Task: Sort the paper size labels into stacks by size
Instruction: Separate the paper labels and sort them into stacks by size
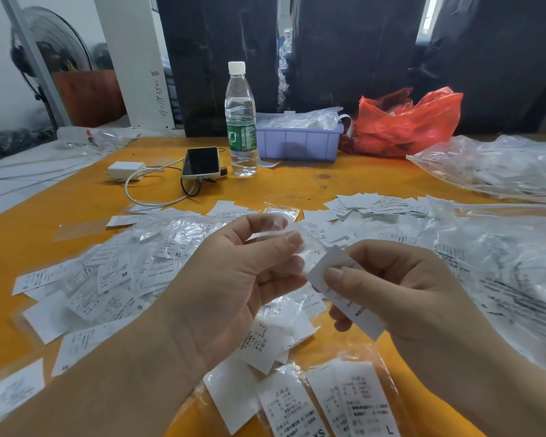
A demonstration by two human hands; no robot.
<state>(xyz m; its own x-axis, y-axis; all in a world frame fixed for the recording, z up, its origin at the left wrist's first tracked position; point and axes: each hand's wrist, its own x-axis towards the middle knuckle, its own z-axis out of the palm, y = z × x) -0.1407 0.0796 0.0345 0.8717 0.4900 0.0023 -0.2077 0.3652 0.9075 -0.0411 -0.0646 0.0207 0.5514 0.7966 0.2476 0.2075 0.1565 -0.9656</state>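
Observation:
White paper size labels lie scattered over the orange table [297, 184], many in small clear bags. My left hand [234, 279] pinches a small clear plastic bag [306, 247] between thumb and fingers. My right hand [401, 291] pinches a white label [344, 298] at the bag's mouth, thumb on top. A loose heap of labels [117, 279] marked XL, M and S spreads at the left. Two bagged bundles [328, 402] marked XS and L lie near the front edge. Another small pile of labels [375, 205] sits at the far right of centre.
A water bottle [241, 121], a phone [201, 163] and a white charger with cable [125, 170] stand at the back. Behind them are a lilac tray [300, 143] and a red plastic bag [407, 124]. Large clear bags [501, 247] of labels fill the right side.

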